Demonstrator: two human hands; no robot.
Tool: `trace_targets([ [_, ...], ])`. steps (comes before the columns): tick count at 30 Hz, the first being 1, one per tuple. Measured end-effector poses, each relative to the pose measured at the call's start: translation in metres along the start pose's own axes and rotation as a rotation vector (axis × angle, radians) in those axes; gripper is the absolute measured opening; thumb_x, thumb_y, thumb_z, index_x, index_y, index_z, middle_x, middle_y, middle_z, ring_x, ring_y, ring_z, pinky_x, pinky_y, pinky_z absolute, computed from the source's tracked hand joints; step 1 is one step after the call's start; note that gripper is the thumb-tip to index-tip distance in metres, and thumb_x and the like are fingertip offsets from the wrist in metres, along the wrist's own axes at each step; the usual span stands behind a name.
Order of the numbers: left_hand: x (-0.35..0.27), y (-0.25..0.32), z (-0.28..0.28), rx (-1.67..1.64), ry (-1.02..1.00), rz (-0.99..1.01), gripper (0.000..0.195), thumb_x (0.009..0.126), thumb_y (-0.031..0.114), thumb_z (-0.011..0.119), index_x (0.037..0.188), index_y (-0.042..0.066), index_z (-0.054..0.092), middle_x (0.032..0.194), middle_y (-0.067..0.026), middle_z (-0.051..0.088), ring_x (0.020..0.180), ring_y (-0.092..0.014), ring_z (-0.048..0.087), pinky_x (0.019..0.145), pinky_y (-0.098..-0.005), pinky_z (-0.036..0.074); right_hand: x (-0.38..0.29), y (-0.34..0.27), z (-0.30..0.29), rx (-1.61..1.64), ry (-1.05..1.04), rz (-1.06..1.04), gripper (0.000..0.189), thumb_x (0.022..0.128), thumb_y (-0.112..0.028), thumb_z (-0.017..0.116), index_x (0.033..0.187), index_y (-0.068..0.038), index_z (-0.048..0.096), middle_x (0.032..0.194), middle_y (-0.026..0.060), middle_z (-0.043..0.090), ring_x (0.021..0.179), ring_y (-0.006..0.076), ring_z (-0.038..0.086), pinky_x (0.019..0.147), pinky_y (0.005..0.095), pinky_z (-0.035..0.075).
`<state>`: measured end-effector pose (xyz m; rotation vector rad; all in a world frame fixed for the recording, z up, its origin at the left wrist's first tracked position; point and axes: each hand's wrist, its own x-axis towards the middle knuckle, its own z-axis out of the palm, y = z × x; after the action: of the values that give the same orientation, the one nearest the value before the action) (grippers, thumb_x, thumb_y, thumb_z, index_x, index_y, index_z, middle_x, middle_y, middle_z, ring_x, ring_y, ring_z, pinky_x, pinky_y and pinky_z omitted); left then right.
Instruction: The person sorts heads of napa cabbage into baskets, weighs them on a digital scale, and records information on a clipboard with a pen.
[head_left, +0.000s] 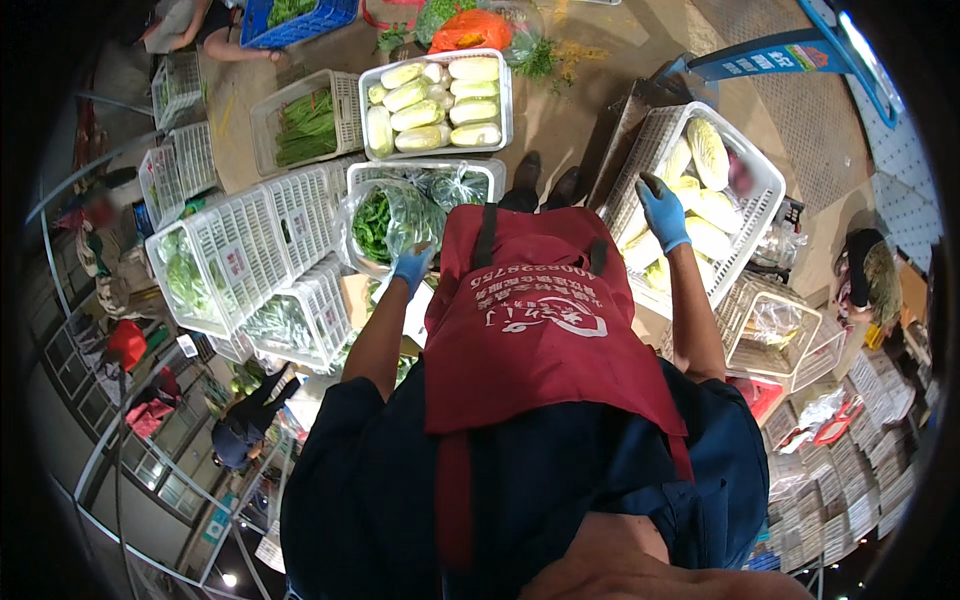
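My left hand (412, 268), in a blue glove, is shut on the near rim of a clear plastic bag (426, 217). Green peppers or similar green vegetables (371, 225) show through the bag's mouth. The bag leans at the front of a white plastic crate (491, 174) that holds more bagged greens. My right hand (664, 214), gloved in blue with a greyish palm, is over the left side of another white crate (776, 187). Its fingers are extended, holding nothing. Chinese cabbages (709, 154) and one purplish item (741, 176) lie in that crate.
Ahead stands a crate of pale cabbages (436, 112), beside a crate of long green vegetables (307, 127). White crates of bagged greens (255, 232) line the left. A blue upright (765, 56) bearing writing is at upper right. Other people (244, 435) are around.
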<state>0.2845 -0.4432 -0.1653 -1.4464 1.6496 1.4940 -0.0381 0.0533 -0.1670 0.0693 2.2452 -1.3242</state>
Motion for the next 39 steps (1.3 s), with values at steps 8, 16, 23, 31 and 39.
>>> trace_targets([
  [8,-0.044,-0.031,0.020,0.023,0.003,0.060,0.050,0.099,0.034,0.067,0.138,0.002,0.061,0.126,-0.0086,0.069,0.102,-0.015,0.066,0.085,-0.0299,0.054,0.032,-0.027,0.022,-0.258,-0.139,-0.121,0.048,0.098,-0.035,0.065,0.133,-0.002,0.064,0.122,0.0208,0.071,0.116,0.0318,0.068,0.096,0.0380,0.053],
  [16,-0.035,-0.094,0.005,-0.085,0.067,0.046,0.047,0.098,0.034,0.068,0.133,0.002,0.064,0.113,-0.0083,0.070,0.090,-0.016,0.066,0.077,-0.0306,0.055,0.016,-0.067,0.081,-0.523,-0.421,-0.102,0.051,0.094,-0.038,0.069,0.133,-0.005,0.064,0.120,0.0224,0.071,0.112,0.0371,0.069,0.094,0.0418,0.054],
  [23,-0.031,-0.159,-0.009,-0.365,-0.019,-0.070,0.035,0.102,0.029,0.065,0.131,0.009,0.062,0.094,-0.0007,0.067,0.073,-0.010,0.061,0.063,-0.0265,0.050,0.027,-0.092,0.134,-0.691,-0.583,-0.117,0.060,0.090,-0.043,0.072,0.133,-0.003,0.063,0.120,0.0250,0.070,0.114,0.0403,0.066,0.096,0.0443,0.053],
  [31,-0.029,-0.140,-0.007,-0.394,0.059,-0.158,0.044,0.100,0.027,0.068,0.137,0.004,0.060,0.110,-0.0059,0.069,0.086,-0.011,0.062,0.073,-0.0275,0.053,0.101,-0.098,0.219,-0.674,-0.595,-0.164,0.068,0.088,-0.048,0.073,0.136,-0.001,0.061,0.130,0.0253,0.066,0.122,0.0418,0.062,0.103,0.0443,0.049],
  [39,0.137,0.012,0.033,-0.295,0.143,0.132,0.047,0.096,0.023,0.072,0.136,-0.001,0.062,0.124,-0.0115,0.071,0.109,-0.015,0.067,0.095,-0.0299,0.053,0.259,-0.075,0.395,-0.664,-0.624,-0.266,0.072,0.087,-0.049,0.074,0.145,-0.012,0.053,0.137,0.0237,0.059,0.124,0.0412,0.059,0.104,0.0473,0.049],
])
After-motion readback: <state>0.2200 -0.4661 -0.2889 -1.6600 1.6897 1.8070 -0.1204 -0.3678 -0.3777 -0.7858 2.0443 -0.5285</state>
